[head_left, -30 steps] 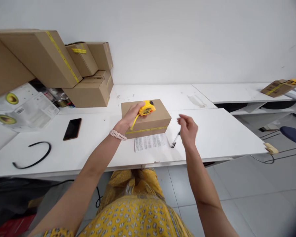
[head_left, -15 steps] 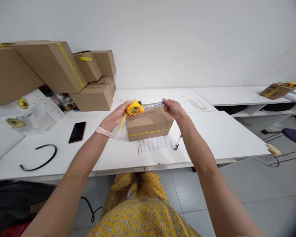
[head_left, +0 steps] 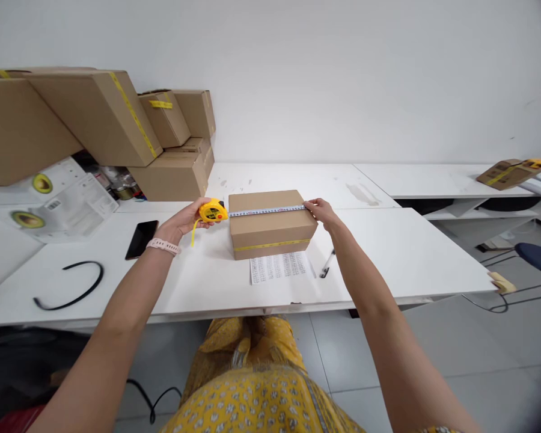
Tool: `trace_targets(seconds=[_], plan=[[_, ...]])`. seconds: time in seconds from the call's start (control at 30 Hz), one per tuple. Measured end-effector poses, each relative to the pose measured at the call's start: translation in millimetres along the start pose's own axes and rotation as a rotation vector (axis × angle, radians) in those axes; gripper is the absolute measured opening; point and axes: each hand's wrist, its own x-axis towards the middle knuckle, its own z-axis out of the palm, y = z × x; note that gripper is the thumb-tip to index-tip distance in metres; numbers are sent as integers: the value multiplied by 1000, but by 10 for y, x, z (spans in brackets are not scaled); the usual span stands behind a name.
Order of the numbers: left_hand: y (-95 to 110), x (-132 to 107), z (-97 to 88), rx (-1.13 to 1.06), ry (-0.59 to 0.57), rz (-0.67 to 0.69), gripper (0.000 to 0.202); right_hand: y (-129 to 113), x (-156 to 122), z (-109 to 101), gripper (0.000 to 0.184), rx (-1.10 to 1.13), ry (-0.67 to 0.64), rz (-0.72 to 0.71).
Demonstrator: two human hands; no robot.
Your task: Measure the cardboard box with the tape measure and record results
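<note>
My left hand (head_left: 186,218) grips the yellow case of a tape measure (head_left: 213,211), just off the left end of a cardboard box (head_left: 270,231). A yellow strap dangles from the case. The silver blade is drawn out across the box's top, from left to right. At the box's right end my right hand (head_left: 320,211) pinches the blade's end between thumb and fingers. Yellow tape runs along the box's front side. A printed sheet (head_left: 277,269) lies partly under or against the box's front, and a pen (head_left: 327,263) rests to its right.
Several cardboard boxes (head_left: 175,174) are stacked at the back left. A black phone (head_left: 142,239) and a curved black band (head_left: 100,279) lie on the white table (head_left: 388,252). Another small box (head_left: 505,172) stands far right, near a dark blue stool (head_left: 538,258).
My left hand has moved left with the tape case, drawing out more blade. My right hand has shifted slightly right and down, and the blade now spans the box's top.
</note>
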Motion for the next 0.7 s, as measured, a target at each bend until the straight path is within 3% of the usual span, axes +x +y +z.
trace_targets(seconds=[0.2, 0.37, 0.5, 0.6, 0.7], plan=[[25, 27, 66, 40, -11, 3, 44, -23, -36, 19, 34, -21, -62, 72], [-45, 31, 69, 9, -19, 16, 49, -20, -89, 42, 34, -19, -18, 81], [10, 7, 102, -13, 27, 7, 46, 12, -77, 68, 35, -20, 37, 2], [131, -170, 193, -6, 29, 85, 37, -10, -19, 43, 37, -14, 84, -57], [127, -539, 501, -57, -165, 176, 33, -139, 60, 7, 34, 81, 115, -157]])
